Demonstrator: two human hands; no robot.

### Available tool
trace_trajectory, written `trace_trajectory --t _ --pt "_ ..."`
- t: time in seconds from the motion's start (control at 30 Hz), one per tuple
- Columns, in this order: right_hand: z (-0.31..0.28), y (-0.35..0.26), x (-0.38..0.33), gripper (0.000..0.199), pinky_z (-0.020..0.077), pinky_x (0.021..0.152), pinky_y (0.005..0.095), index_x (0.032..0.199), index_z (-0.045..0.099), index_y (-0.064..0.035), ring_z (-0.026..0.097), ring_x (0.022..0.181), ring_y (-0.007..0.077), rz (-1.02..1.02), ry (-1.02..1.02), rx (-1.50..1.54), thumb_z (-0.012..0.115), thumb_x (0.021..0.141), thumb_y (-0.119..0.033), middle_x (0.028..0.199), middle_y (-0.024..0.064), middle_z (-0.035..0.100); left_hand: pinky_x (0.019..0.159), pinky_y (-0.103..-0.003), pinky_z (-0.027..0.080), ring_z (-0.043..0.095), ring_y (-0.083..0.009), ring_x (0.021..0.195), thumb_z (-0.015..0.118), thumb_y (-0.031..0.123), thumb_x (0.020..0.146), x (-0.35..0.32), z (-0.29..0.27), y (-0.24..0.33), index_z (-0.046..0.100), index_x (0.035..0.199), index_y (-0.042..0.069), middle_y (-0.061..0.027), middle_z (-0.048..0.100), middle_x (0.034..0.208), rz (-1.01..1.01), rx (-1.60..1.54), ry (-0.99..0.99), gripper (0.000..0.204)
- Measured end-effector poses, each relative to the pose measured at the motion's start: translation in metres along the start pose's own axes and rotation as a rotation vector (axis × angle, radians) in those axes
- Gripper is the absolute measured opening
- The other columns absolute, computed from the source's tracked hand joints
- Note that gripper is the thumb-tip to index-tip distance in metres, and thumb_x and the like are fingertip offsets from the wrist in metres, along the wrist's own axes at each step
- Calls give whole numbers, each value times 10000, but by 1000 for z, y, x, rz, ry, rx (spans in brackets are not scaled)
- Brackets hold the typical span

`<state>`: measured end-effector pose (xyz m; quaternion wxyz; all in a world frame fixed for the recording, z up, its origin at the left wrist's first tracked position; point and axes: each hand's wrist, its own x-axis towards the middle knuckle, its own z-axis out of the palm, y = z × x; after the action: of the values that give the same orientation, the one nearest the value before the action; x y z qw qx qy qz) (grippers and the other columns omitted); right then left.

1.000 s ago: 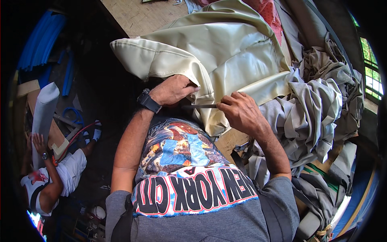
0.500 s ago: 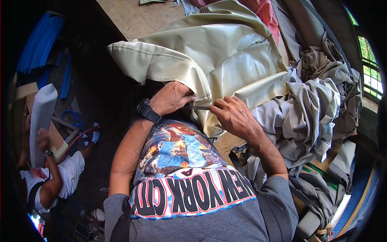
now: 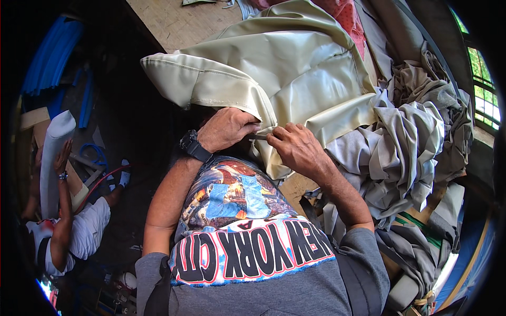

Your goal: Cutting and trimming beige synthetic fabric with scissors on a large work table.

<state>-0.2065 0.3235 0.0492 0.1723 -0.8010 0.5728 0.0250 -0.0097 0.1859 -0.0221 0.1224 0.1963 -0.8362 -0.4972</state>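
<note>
- Beige vinyl-like cover (image 3: 295, 68), glossy and stitched along a piped seam, lies draped over the wooden surface (image 3: 168, 21), with its padded rolled end hanging off the surface's near edge toward the person.
- Left hand (image 3: 226, 129) rests on the cover's lower hem, fingers curled in a pinching grip on a fold of the beige material; a dark wristwatch (image 3: 192, 146) sits on that wrist.
- Right hand (image 3: 298, 150) meets the left one at the same hem, thumb and fingertips pressed together on the edge of the cover just beside the left hand's fingers.
- Between the two hands a thin dark sliver shows at the fold; what it is cannot be told.
- Grey fabric pieces (image 3: 400, 147) lie heaped on the right, touching the beige cover's right edge and spilling down past the right forearm.
- Red patterned cloth (image 3: 348, 16) peeks out beyond the cover at the far side of the surface.
- Grey T-shirt with a colourful print fills the lower middle, worn by the person whose arms come in from below.
- Another person in a white shirt (image 3: 87, 231) is low on the left, well apart from the cover, one hand on a pale upright roll (image 3: 52, 158).
- Blue tubes (image 3: 50, 58) lean in the dark area at far left.
- Window (image 3: 482, 87) with green outside shows at the right rim.
</note>
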Motion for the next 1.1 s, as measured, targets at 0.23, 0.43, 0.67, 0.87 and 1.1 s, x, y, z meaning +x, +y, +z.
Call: trace_trajectory --t 0.23,0.43,0.67,0.87,1.1 --pt "1 -2 2 273 514 835 425 1107 678 -85 635 963 272 -2 -23 13 646 837 -97 1033 69 655 723 -452 552 692 -395 801 716 214 926 0 0 0 733 947 7 -197 712 842 -3 -4 -9 208" --pt "3 -4 5 244 521 824 429 1086 674 -78 638 949 270 7 -16 -2 634 846 -97 1005 73 649 697 -439 549 691 -397 782 725 193 918 0 2 -1 737 939 1 -202 711 834 3 -3 9 194" --pt "-26 3 -5 267 512 777 413 1083 694 -87 648 854 271 77 -37 -13 674 818 -107 921 61 651 735 -458 545 680 -384 811 701 234 943 4 -15 10 698 960 8 -183 689 828 -35 -20 99 227" --pt "-27 -3 -9 281 499 785 416 1102 683 -83 631 870 263 31 18 25 683 821 -102 927 65 636 728 -432 526 665 -352 796 703 200 951 5 -12 10 673 955 -1 -166 672 837 8 -50 139 204" --pt "-17 -6 8 232 514 799 415 1084 674 -78 641 897 274 26 31 9 642 855 -106 966 76 646 761 -447 537 674 -363 836 695 211 954 4 -17 18 671 989 3 -167 682 862 -3 -45 92 212"
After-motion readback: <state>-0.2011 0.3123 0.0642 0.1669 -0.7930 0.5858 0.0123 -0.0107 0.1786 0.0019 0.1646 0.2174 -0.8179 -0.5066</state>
